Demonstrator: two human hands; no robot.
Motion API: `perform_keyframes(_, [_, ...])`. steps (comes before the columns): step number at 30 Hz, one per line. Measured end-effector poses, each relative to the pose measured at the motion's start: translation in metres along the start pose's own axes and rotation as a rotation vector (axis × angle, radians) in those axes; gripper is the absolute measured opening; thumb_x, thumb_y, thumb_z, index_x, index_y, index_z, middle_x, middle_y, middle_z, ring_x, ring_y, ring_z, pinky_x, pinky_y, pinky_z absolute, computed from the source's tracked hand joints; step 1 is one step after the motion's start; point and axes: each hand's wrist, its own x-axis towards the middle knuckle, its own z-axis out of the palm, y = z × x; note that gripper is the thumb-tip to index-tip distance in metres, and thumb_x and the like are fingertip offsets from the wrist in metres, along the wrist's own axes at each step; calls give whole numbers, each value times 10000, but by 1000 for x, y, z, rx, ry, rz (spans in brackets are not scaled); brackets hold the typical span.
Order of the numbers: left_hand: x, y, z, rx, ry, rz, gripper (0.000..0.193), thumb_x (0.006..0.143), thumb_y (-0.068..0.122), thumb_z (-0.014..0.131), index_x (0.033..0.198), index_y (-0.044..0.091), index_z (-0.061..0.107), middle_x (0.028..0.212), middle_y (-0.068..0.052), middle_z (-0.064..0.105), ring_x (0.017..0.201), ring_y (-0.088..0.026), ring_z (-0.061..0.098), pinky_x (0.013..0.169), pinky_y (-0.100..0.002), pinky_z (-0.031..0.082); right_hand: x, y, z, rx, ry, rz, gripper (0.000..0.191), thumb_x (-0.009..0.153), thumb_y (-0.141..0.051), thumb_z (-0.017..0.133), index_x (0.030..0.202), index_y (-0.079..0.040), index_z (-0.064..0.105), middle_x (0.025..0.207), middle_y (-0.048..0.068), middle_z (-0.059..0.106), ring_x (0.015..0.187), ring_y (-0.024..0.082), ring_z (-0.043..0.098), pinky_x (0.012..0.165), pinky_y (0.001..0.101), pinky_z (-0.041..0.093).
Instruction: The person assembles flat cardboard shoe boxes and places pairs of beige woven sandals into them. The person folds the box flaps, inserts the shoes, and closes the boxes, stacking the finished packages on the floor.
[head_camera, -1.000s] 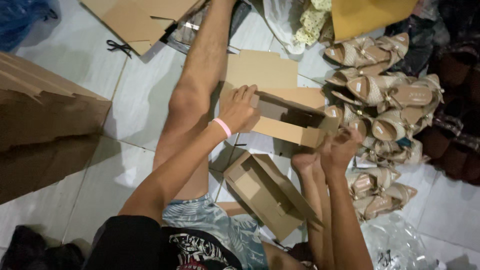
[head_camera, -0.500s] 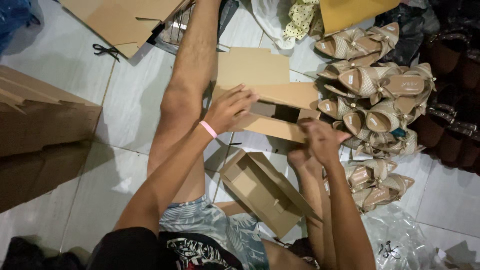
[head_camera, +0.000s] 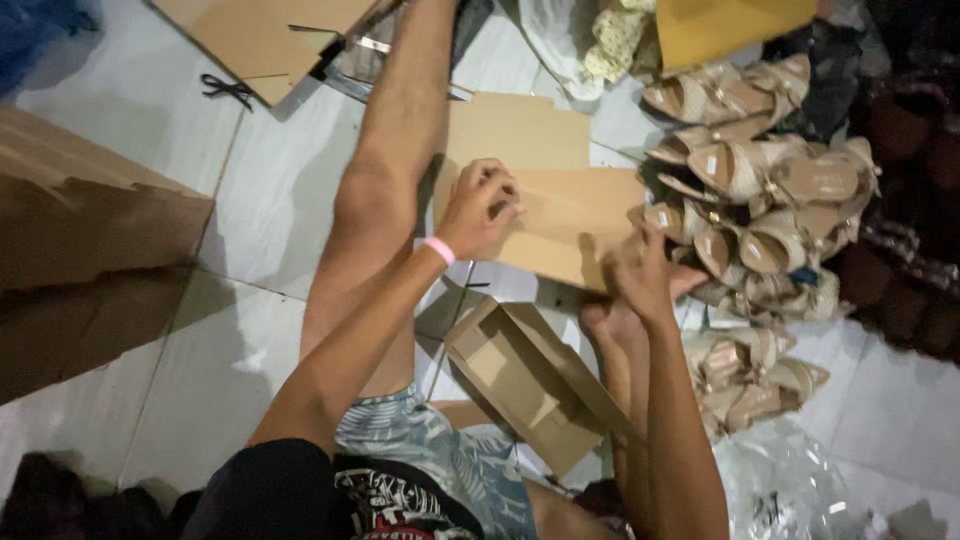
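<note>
So we're sitting on the floor (head_camera: 270, 190) with one leg (head_camera: 395, 150) stretched out straight ahead. Right of that leg lies the flat cardboard box (head_camera: 570, 215), with our left hand (head_camera: 478, 208) on its near left edge and our right hand (head_camera: 640, 280) at its near right corner. Closer to us, between the two forearms, sits an open box (head_camera: 525, 385) tilted on the floor. Right of the flat box is a heap of sandals (head_camera: 760, 190), with another pair (head_camera: 750, 375) nearer us. Far left there's a big carton (head_camera: 90, 250), and behind it, scissors (head_camera: 228, 88) beside some flat cardboard sheets (head_camera: 270, 35).
</note>
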Motion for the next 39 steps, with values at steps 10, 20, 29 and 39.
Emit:
perform_keyframes(10, [41,-26,-12,-529,-12,-480,636,891,348,716,1426,53,539,1180,-183,736,1135,-277,655,1002,-387,503,-24,-25,-8,-658,-172,22,598,808,-194,849,1373,-202,652,1448,162,517,1290,319,539,1061,480,494])
perform_keyframes(20, [-25,29,-79,-348,386,-169,393,973,240,705,1286,25,604,1147,-133,716,1048,-206,706,914,-341,574,-5,-86,-5,-722,-184,-424,705,675,-404,869,1243,-36,676,1360,223,521,1220,425,563,1013,477,500])
perform_keyframes(29, [-174,130,-265,157,890,-223,416,890,108,791,1251,30,598,1071,-123,623,913,-219,660,767,-328,552,8,-389,65,66,-390,-384,292,937,-148,704,1192,-21,641,1088,70,680,938,132,676,837,270,543])
perform_keyframes(39, [-129,220,-358,896,711,-108,484,969,115,678,1413,-11,529,1504,-184,512,1019,-343,696,666,-400,587,80,-619,274,-445,-431,-1141,833,712,-53,739,1470,-146,407,1448,208,470,1282,449,496,1026,472,466])
